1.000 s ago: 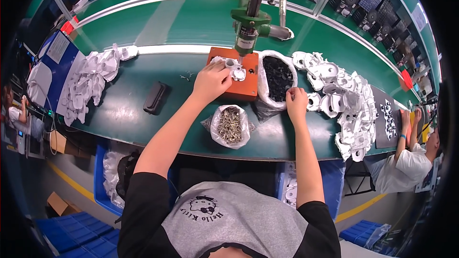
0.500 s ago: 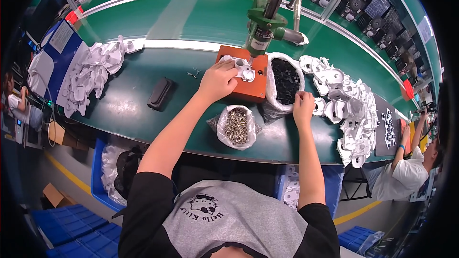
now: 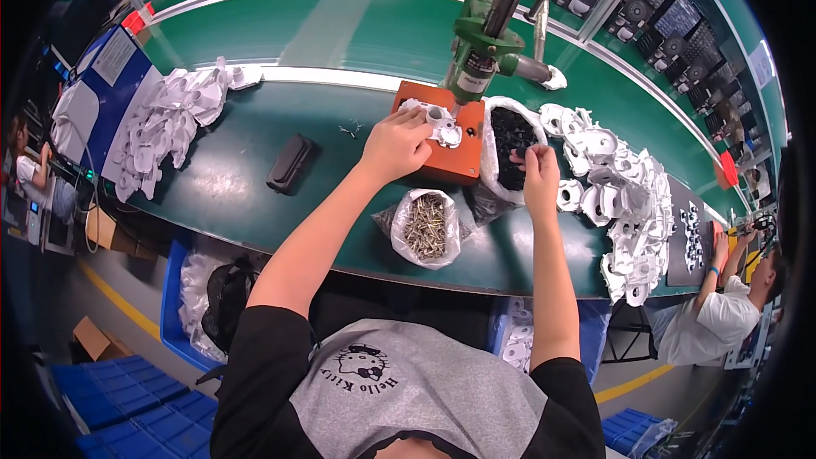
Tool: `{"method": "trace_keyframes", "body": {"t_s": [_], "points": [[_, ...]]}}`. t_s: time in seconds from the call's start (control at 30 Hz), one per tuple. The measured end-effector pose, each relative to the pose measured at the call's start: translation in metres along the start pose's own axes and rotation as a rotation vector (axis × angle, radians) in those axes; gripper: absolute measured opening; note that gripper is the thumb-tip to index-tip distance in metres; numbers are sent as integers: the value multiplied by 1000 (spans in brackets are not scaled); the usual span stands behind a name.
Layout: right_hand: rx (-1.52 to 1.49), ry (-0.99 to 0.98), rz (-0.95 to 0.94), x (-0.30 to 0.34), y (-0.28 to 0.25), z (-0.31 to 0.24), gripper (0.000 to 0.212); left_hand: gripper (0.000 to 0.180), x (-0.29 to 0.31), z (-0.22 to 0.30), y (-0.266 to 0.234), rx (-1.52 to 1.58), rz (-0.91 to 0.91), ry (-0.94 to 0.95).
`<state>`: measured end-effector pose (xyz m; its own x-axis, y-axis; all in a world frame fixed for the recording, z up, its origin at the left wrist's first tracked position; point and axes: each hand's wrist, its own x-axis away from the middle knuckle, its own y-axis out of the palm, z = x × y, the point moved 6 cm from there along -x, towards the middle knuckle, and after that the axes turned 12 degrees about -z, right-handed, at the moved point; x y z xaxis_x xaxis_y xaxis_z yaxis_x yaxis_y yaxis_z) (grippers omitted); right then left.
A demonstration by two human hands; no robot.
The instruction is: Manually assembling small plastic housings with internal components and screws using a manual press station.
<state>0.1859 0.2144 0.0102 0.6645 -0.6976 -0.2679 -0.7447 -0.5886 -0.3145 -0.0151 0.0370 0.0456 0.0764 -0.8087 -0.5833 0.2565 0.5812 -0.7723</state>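
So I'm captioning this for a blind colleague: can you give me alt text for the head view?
Seen from above, a person's left hand holds a white plastic part on an orange block under a green press tool, while the right hand reaches into a bag of black pieces. A bag of screws and piles of white parts lie on the green bench.

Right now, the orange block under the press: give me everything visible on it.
The orange block is a flat, roughly square fixture with a matte orange-red top, lying on the green bench directly beneath the green press head. A white plastic part sits on its top near the far edge. The left hand rests on the block, fingers on that part. The bag of dark pieces lies against its right side. Its underside is hidden.
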Motion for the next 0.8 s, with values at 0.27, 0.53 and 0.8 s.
{"method": "trace_keyframes", "body": {"t_s": [0.27,0.53,0.8], "points": [[-586,183,-158,-13,31,-6,14,11,0,-1,0,4,-22,-13],[-466,221,-282,-30,52,-25,17,11,0,-1,-1,10,-20,-21],[105,44,-199,-55,78,-13,17,11,-1,0,-3,17,7,-45]]}}
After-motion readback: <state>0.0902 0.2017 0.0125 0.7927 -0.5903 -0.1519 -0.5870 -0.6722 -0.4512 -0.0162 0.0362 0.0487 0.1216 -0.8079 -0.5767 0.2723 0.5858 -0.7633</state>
